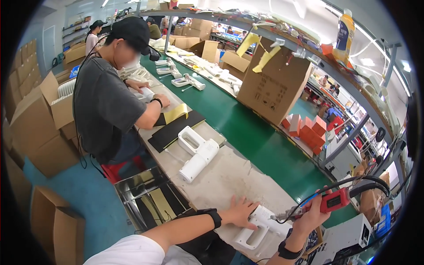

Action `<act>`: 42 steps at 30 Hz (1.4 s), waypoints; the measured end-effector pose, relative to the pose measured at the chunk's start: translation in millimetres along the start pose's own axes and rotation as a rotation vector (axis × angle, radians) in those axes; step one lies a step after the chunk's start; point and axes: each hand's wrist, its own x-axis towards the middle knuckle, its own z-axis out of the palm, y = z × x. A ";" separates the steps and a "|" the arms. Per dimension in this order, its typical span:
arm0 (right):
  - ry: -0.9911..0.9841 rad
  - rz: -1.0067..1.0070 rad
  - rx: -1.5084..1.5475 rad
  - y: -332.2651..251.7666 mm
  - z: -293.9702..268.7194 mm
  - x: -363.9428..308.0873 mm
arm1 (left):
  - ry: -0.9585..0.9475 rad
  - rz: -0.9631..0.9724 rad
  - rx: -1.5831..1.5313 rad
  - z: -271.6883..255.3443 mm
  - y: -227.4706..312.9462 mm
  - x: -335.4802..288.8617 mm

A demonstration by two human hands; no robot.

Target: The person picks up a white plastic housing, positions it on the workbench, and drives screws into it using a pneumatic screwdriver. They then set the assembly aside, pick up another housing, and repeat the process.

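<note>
A white handheld appliance housing (pixel 265 216) with a loop handle lies on the paper-covered bench in front of me. My left hand (pixel 240 213) rests against its left side, fingers spread, thumb at the handle. In my right hand (pixel 312 214) is a red power screwdriver (pixel 334 201) with a metal nose and a black hose. Its tip points left and meets or hovers just over the housing; I cannot tell which. Farther up the bench lies a second white appliance (pixel 199 157) with a loop handle, beside black and yellow sheets (pixel 176 131).
A co-worker (pixel 112 88) handles a white part at the far left. A green conveyor belt (pixel 260 141) runs beside my bench, a large carton (pixel 274 84) beyond it. Orange boxes (pixel 309 132) stand to the right. A metal-edged tray (pixel 152 198) of black sheets sits below the bench edge.
</note>
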 end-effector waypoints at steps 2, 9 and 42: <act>0.028 0.008 0.033 0.9 -0.6 2.5 | 0.004 0.001 0.012 1.4 -1.5 7.3; -0.049 -0.030 0.088 18.0 29.2 11.1 | 0.025 -0.034 0.017 -14.0 -5.6 9.0; 0.092 -0.047 -0.004 1.6 17.9 14.5 | 0.026 -0.100 -0.090 -16.0 7.5 7.4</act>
